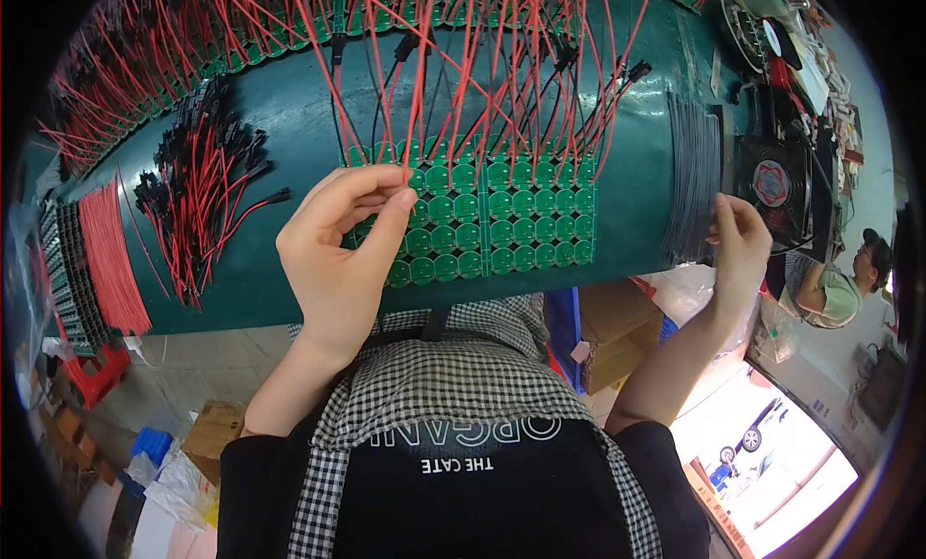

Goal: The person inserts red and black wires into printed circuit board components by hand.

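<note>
My left hand (333,245) pinches a red wire (406,176) between thumb and forefinger, above the left side of a panel of round green circuit boards (540,229). Red and black wires with black plugs (405,48) rise from the panel's far rows. To the right lies a bundle of straight dark grey wires (687,178). At its right edge, my right hand (741,243) has thumb and forefinger pressed together; what they hold, if anything, is too small to make out.
Left of the panel are a pile of red-black plug leads (203,173) and a row of red wires (111,255). More wired boards (260,50) line the far side. A black fan (775,185) stands at right; another person (834,289) sits beyond.
</note>
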`<state>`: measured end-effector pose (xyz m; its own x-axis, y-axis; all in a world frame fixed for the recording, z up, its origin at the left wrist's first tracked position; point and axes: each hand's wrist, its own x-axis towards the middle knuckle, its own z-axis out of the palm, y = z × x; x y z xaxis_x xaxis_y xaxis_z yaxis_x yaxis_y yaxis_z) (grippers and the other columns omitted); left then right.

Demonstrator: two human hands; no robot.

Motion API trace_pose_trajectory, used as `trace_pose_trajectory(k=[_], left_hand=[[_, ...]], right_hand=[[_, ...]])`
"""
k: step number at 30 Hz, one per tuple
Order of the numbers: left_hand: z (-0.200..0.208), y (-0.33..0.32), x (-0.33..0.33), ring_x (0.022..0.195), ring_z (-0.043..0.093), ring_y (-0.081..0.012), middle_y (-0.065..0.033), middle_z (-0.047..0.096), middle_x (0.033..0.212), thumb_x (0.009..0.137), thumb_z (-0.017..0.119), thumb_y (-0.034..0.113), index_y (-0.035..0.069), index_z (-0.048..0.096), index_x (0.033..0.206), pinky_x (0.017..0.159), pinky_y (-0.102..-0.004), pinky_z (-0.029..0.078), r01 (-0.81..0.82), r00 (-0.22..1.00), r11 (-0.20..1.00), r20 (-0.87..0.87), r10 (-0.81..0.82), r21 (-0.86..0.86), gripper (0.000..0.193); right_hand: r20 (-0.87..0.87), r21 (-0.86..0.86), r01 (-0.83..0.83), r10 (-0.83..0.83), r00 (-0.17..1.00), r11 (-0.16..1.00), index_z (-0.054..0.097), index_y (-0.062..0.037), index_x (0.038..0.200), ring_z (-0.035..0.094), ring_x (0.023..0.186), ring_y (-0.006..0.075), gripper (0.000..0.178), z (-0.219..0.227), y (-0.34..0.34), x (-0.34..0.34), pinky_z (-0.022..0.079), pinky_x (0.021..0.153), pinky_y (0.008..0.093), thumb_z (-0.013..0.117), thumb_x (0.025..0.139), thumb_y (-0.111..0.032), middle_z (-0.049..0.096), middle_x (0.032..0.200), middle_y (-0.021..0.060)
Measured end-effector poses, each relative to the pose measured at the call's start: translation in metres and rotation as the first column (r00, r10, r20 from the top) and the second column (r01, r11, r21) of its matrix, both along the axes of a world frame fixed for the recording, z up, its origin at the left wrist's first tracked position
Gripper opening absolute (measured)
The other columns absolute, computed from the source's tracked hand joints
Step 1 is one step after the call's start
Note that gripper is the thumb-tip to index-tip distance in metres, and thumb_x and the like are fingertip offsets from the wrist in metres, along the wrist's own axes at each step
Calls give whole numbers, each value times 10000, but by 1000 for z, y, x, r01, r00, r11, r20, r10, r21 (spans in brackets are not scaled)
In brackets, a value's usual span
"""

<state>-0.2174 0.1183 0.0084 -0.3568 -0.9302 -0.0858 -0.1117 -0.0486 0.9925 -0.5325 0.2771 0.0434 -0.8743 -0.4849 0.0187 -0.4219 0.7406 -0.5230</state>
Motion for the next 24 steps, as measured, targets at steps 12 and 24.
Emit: trace_pose_trajectory(k=[12,24], left_hand=[[-7,-1,-1,730,649,-102,-76,678,834,797,664,-48,-61,645,875,664,-218,535,-16,1000,996,15,17,-82,82],[-5,0,1,725,630,-84,-65,670,825,796,672,-42,-47,649,865,648,-203,511,-25,994,991,103,38,-130,73]], right_hand=[[127,-641,-62,185,975,765,614,40,870,617,672,114,50,-51,-21,58,495,605,209,650,846,15,636,798,73],[226,-342,-38,122,966,939,640,46,860,621,663,94,113,19,-17,22,474,610,204,657,846,-65,653,774,57]])
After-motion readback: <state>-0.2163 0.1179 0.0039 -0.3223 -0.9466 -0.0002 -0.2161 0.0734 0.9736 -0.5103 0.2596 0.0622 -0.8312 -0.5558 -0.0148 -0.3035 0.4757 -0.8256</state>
